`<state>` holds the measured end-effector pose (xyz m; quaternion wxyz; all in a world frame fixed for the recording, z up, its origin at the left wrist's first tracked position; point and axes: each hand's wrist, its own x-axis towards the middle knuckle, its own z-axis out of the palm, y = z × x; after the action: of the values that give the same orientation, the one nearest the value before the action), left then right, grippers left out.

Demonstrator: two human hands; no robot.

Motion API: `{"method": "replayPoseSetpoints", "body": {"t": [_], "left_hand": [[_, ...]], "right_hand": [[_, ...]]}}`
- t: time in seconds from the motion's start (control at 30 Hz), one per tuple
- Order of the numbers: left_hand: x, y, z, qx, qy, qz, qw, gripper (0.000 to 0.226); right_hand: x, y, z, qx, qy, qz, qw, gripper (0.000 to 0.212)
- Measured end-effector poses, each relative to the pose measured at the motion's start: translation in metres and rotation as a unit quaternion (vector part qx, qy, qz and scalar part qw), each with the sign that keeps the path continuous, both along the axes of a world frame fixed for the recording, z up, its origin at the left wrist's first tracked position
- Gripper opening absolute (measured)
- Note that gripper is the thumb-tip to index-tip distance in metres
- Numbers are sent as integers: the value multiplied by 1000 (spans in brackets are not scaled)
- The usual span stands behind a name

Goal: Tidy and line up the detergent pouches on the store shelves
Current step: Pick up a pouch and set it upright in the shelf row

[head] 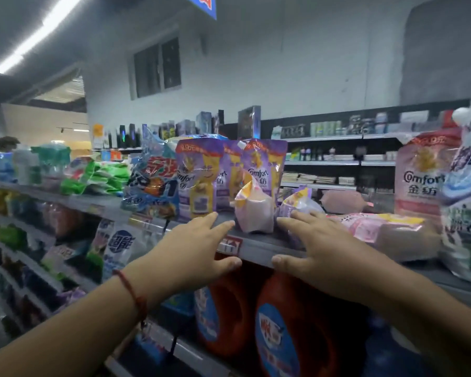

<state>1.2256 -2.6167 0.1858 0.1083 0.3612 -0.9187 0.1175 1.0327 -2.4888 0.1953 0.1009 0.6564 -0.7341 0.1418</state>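
On the top shelf (pixel 259 244) stand purple Comfort pouches (pixel 199 180), upright in a row. In front of them a small pale pink pouch (pixel 253 210) leans, and a fallen purple pouch (pixel 297 205) lies beside it. My left hand (pixel 199 246) is open, fingers spread, reaching over the shelf edge just left of the pale pouch. My right hand (pixel 318 246) is open too, its fingertips resting on the fallen purple pouch. Pink pouches (pixel 386 229) lie flat to the right. A pink Comfort pouch (pixel 422 180) stands upright behind them.
A blue pouch (pixel 152 183) and green packs (pixel 104 176) stand to the left on the same shelf. A large white-blue bag (pixel 465 202) stands at the far right. Orange detergent jugs (pixel 288 330) fill the shelf below. Another aisle of shelves (pixel 337 161) runs behind.
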Motion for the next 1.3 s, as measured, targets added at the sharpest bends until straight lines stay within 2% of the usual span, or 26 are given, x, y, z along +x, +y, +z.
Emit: {"method": "replayPoseSetpoints", "body": {"t": [0.13,0.3,0.4,0.47,0.63,0.73,0.83,0.93,1.0,1.1,1.2,1.3], "left_hand": [[-27,-48,4,-39,21,-59,997,83],[-58,-99,0,-90,82,-132,984,82],[-71,-122,-3,-89,122,-162,975,78],[-77,-135,-6,-75,155,-193,966,71],[-86,-154,-19,-21,244,-258,935,48],[-91,-161,-27,-30,276,-280,919,51],[-97,-168,-32,-25,310,-288,906,52],[-98,-170,-34,-12,313,-303,900,56],[-97,-171,-35,-8,310,-307,900,59],[-97,-172,-37,-10,309,-305,901,61],[-98,-175,-37,-17,310,-306,900,62],[-101,-178,-38,-35,316,-309,896,65]], "right_hand": [[0,-32,15,-15,41,-50,998,72],[11,-78,31,0,43,-118,992,63],[19,-105,52,3,-13,-158,987,46],[23,-130,65,2,-48,-172,984,42],[12,-203,79,28,-46,-252,966,54],[-1,-241,82,33,-74,-285,955,50],[-9,-270,78,26,-64,-337,939,50],[-13,-286,81,92,-78,-371,921,54],[-15,-292,85,87,-106,-373,918,54],[-18,-304,81,61,-93,-363,925,46],[-25,-313,74,30,-85,-368,926,21],[-29,-306,72,-15,-129,-340,931,30]]}}
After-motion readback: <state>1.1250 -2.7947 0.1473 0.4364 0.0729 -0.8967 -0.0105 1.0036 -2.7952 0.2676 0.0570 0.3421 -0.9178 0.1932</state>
